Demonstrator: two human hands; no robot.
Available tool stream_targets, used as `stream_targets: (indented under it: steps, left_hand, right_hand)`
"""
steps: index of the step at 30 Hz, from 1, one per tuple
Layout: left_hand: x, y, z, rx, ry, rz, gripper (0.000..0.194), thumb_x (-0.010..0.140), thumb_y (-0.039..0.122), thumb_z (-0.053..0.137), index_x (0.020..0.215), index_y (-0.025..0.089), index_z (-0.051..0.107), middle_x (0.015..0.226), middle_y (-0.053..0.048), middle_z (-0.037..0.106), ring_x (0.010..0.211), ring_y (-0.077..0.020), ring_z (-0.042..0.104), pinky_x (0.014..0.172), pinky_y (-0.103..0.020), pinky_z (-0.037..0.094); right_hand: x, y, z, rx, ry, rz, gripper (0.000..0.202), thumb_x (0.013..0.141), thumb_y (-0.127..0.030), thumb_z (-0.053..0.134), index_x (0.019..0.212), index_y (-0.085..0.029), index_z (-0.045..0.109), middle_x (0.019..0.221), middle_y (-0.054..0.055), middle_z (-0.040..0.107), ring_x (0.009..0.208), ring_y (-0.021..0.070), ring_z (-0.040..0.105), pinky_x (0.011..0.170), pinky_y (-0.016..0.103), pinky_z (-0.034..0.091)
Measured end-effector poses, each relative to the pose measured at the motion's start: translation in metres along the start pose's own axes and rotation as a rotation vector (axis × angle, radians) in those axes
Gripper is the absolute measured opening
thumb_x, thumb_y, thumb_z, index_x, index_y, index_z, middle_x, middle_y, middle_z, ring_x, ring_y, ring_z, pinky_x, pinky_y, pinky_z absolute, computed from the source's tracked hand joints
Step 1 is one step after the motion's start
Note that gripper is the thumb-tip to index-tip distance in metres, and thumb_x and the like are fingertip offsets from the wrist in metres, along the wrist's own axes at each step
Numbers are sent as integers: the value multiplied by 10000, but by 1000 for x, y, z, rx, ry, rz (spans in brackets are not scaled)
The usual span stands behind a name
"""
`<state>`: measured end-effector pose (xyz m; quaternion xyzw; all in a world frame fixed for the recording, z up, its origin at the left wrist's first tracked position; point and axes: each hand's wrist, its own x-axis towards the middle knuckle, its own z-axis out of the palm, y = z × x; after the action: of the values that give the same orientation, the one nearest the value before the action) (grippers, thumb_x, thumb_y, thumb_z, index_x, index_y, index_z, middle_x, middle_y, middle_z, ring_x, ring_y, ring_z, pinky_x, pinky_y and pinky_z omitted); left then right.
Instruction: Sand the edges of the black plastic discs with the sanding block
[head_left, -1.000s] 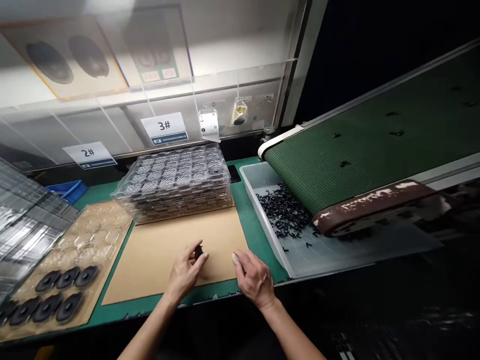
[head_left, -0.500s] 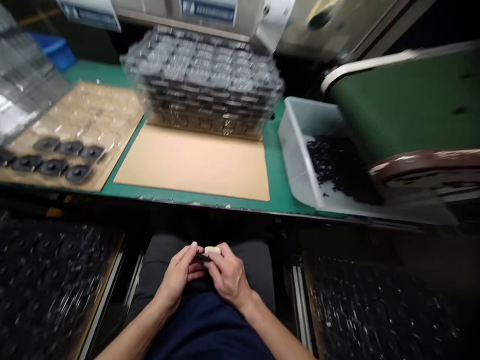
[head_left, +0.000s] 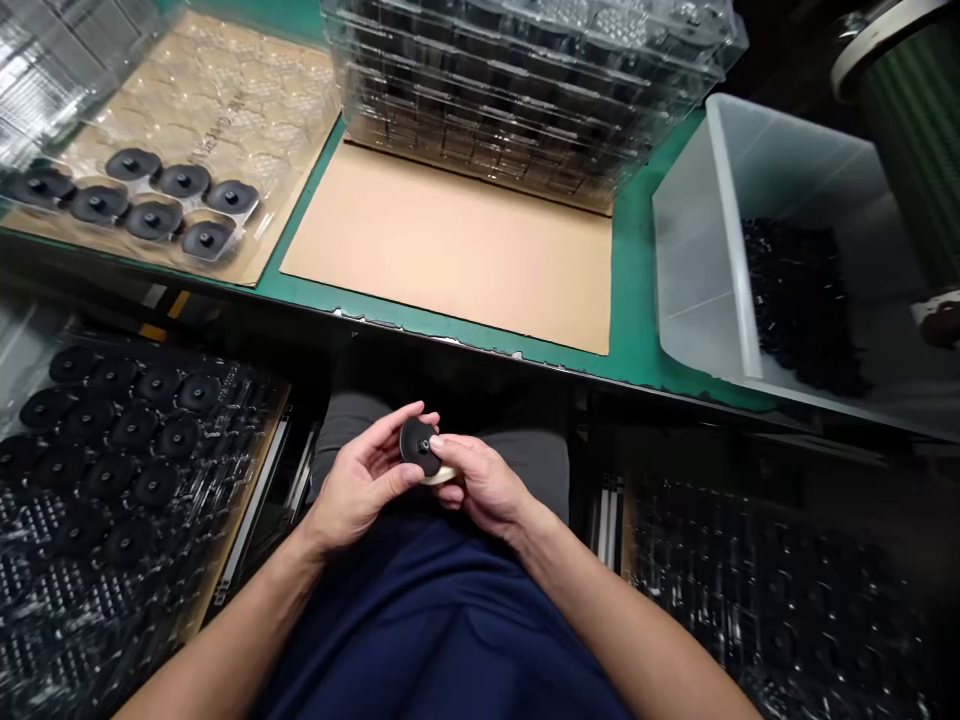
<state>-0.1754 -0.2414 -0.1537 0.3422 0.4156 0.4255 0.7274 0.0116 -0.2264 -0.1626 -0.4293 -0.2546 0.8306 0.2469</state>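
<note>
Over my lap, a round black disc (head_left: 415, 452) with a small raised hub faces up toward me. My left hand (head_left: 365, 478) is closed on its rim, thumb below and fingers behind. The thumb of my right hand (head_left: 489, 482) touches the disc near the hub. Between the right hand's fingers and the disc sits a small cream-coloured piece (head_left: 441, 476), partly covered, whose kind I cannot make out. Similar black discs (head_left: 152, 218) lie in the front pockets of a clear plastic tray (head_left: 217, 90) on the bench to the left.
Stacked clear trays (head_left: 517, 100) rise behind a cardboard sheet (head_left: 457, 250) on the green bench (head_left: 637, 270). A translucent bin (head_left: 697, 260) with small black parts (head_left: 802, 300) stands at right. Lower trays flank my legs: one with black discs (head_left: 135, 425) at left, a dark one (head_left: 750, 590) at right.
The view has tilted down and turned, so the bench sits higher in the picture. Between my hands the disc has turned from edge-on to face up, with the right thumb now at its hub.
</note>
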Motion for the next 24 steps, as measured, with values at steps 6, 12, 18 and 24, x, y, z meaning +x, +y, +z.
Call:
stream_targets:
  steps: [6,12,18,24]
  left_hand:
    - [3,6,6,-132,139,40,594,852,354,893,1392,214,688,1445,-154,676,1326,-271,662,1100,-285,546]
    - [9,27,23,-161,180,18,627,759,353,958,1325,201,737,1457,-163,663,1273,-327,686,1085,-360,574]
    - [11,29,30,-135,148,34,591,763,316,956,1316,263,755,1372,-98,711,1234,-273,698,1029,-279,590]
    - [7,24,26,-62,122,43,596,800,261,926,1361,308,731,1395,-75,697,1256,-250,685,1060,-265,567]
  right_hand:
    - [-2,-13,-20,-617,399,-421,418,1036,-537,565,1220,-180,683,817,20,611,675,152,554,640,286,447]
    - [-30,-40,-16,-563,397,-576,424,1021,-376,656,1390,-178,596,1023,60,714,865,184,667,764,306,534]
    - [-53,-66,6,-1011,290,-844,145,1041,-197,572,1041,-176,715,974,69,681,888,184,629,825,326,510]
    - [-49,-67,4,-1050,234,-701,176,1013,-237,568,857,-185,630,747,-7,542,633,123,458,609,288,361]
